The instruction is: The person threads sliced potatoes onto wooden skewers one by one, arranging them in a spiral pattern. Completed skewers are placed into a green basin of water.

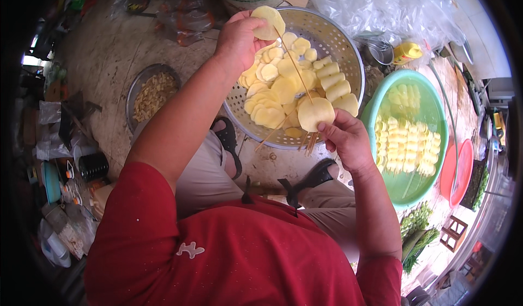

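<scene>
Between my hands runs a thin wooden skewer (295, 67). My left hand (241, 40) holds a round potato slice (269, 23) at the skewer's upper end; whether the tip pierces it I cannot tell. Near the lower end, my right hand (347, 138) pinches another potato slice (315, 115) that sits on the skewer. Below both hands stands a perforated metal basin (356, 53) with many loose potato slices (265, 112) in it. Skewered slices (333, 81) lie at its right side. A bundle of bare skewers (311, 143) pokes out by my right hand.
At right, a green plastic tub (369, 118) holds water and several rows of skewered slices (408, 144). A red basin (466, 171) stands beyond it. A metal bowl of small pieces (155, 95) is on the floor at left. Clear plastic sheeting (380, 8) lies at the top right.
</scene>
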### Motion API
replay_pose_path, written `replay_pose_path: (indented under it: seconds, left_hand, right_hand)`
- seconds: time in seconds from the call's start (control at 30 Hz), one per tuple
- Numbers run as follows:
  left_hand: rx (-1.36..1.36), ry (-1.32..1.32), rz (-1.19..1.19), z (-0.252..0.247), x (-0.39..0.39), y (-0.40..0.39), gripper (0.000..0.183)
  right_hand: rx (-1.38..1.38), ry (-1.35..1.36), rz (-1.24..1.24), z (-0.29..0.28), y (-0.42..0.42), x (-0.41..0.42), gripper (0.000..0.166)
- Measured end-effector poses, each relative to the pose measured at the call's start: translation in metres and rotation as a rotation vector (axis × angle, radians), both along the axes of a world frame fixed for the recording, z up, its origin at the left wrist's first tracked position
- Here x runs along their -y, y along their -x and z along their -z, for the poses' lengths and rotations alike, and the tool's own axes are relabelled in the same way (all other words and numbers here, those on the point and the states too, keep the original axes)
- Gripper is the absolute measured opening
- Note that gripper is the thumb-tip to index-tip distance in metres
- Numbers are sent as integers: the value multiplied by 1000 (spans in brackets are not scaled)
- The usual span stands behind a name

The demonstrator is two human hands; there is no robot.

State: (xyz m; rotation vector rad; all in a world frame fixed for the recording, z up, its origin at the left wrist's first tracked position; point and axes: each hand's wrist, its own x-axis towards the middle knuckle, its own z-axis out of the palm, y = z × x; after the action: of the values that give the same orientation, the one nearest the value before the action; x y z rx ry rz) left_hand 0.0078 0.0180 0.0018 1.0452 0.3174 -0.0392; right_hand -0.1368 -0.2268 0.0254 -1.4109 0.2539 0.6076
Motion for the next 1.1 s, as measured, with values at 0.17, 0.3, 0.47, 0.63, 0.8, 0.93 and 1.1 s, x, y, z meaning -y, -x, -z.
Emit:
replay_pose_path:
  seconds: [0.17,0.3,0.47,0.63,0.8,0.93,1.1]
  left_hand:
    - [58,1,-13,-3,-1,-2,27]
    - [99,-69,28,-9,0,-1,22]
    - [210,-206,137,-3,-4,0,18]
    - [67,-102,54,-18,16,17,19]
    - [11,-117,-17,-9,14,13,16]
    - [1,-102,-4,-4,13,12,15]
    - [-38,-97,108,-6,17,16,21]
  right_hand:
    - [-14,-9,6,-1,-1,1,13]
    - [-26,-4,8,-1,-2,2,13]
    - [-29,5,-9,1,-3,6,13]
    - [-3,23,40,0,-2,5,11]
    - [7,11,16,1,-3,5,9]
    - [5,22,9,2,-1,3,13]
    - [8,20,18,2,0,4,12]
